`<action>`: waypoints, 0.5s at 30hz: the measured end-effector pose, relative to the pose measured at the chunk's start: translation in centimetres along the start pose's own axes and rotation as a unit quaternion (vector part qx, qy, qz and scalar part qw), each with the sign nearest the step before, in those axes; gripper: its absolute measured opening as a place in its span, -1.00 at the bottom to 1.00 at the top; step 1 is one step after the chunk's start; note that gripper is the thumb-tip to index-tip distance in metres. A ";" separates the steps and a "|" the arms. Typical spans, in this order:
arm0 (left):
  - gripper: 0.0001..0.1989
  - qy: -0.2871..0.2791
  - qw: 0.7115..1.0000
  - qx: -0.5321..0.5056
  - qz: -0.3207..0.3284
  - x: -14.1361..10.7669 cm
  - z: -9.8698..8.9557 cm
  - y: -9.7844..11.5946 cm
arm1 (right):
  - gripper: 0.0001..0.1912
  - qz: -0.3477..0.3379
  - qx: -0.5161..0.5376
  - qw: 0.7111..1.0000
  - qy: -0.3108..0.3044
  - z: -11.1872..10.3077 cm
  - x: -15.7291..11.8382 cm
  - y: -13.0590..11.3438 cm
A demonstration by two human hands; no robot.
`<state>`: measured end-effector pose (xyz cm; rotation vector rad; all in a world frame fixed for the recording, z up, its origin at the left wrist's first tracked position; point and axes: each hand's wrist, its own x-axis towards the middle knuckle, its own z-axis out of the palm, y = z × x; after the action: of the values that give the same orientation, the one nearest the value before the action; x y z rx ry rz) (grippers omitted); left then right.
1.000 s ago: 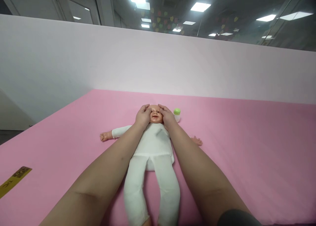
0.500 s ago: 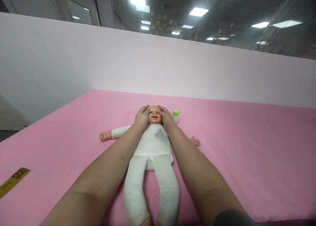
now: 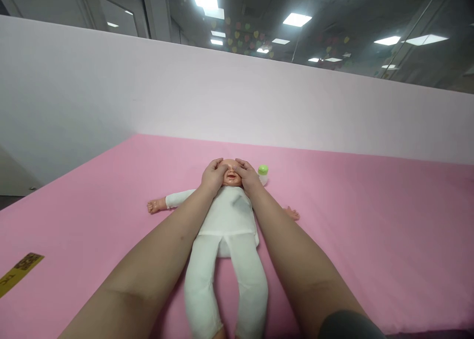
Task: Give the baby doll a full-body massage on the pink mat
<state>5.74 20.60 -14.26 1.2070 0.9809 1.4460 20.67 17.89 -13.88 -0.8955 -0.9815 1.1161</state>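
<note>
A baby doll (image 3: 230,213) in a white cloth suit lies on its back on the pink surface, its head away from me and its arms spread out. My left hand (image 3: 214,175) is curved round the left side of the doll's head, the thumb over one eye. On the right side of the head rests my right hand (image 3: 247,175), its thumb across the other eye. Both hands hold the head between them; the doll's nose and open mouth show between the thumbs.
A small bottle with a green cap (image 3: 263,171) stands just right of my right hand. A yellow strip (image 3: 20,274) with a printed code lies on the pink surface (image 3: 370,230) at the left. A white wall (image 3: 237,97) rises behind it.
My thumbs have moved inward and up on the doll's face, from beside the eyes to over them. The doll and the bottle have stayed where they were.
</note>
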 end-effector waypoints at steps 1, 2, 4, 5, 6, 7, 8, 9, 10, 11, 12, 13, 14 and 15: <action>-0.51 0.001 1.000 0.001 -0.001 0.0 0.0 0.0 | -0.32 -0.001 -0.006 1.000 0.002 0.0 0.1 0.0; -0.50 0.002 1.000 0.001 -0.002 0.0 0.1 0.0 | -0.33 -0.002 -0.014 1.000 0.004 0.0 0.2 0.0; -0.50 0.002 1.000 0.001 -0.002 0.1 0.1 -0.1 | -0.37 -0.002 -0.032 0.999 0.008 0.0 0.4 0.0; -0.50 0.001 1.000 0.001 -0.002 0.1 0.2 -0.1 | -0.38 -0.002 -0.039 0.999 0.011 0.0 0.4 -0.1; -0.50 0.000 1.000 0.000 -0.001 0.1 0.2 -0.2 | -0.40 -0.003 -0.044 0.999 0.013 0.0 0.5 -0.1; -0.50 0.000 1.000 -0.001 -0.001 0.1 0.2 -0.2 | -0.40 -0.004 -0.047 0.999 0.014 0.0 0.5 -0.1; -0.49 0.000 1.000 -0.002 0.000 0.1 0.3 -0.3 | -0.40 -0.004 -0.049 0.999 0.013 -0.1 0.5 -0.1; -0.49 0.000 1.000 -0.002 0.001 0.1 0.3 -0.3 | -0.39 -0.005 -0.050 0.999 0.012 -0.1 0.5 -0.2; -0.50 0.001 1.000 -0.001 0.002 0.1 0.3 -0.4 | -0.39 -0.005 -0.050 0.999 0.011 -0.1 0.4 -0.2; -0.50 0.002 1.000 0.000 0.005 0.0 0.3 -0.5 | -0.38 -0.005 -0.048 0.999 0.011 -0.1 0.4 -0.3; -0.51 0.004 1.000 0.003 0.007 0.0 0.4 -0.5 | -0.38 -0.005 -0.046 0.999 0.009 -0.1 0.4 -0.3; -0.52 0.007 1.000 0.006 0.009 0.0 0.4 -0.6 | -0.38 -0.005 -0.043 0.999 0.008 -0.2 0.4 -0.3; -0.52 0.009 1.000 0.010 0.011 0.0 0.4 -0.7 | -0.39 -0.005 -0.041 0.999 0.006 -0.2 0.4 -0.3; -0.53 0.011 1.000 0.014 0.012 0.1 0.5 -0.8 | -0.39 -0.005 -0.040 0.999 0.004 -0.3 0.5 -0.3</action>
<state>6.35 20.83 -14.92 1.2303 1.0073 1.4717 21.13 18.28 -13.65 -0.9577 -1.0275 1.0706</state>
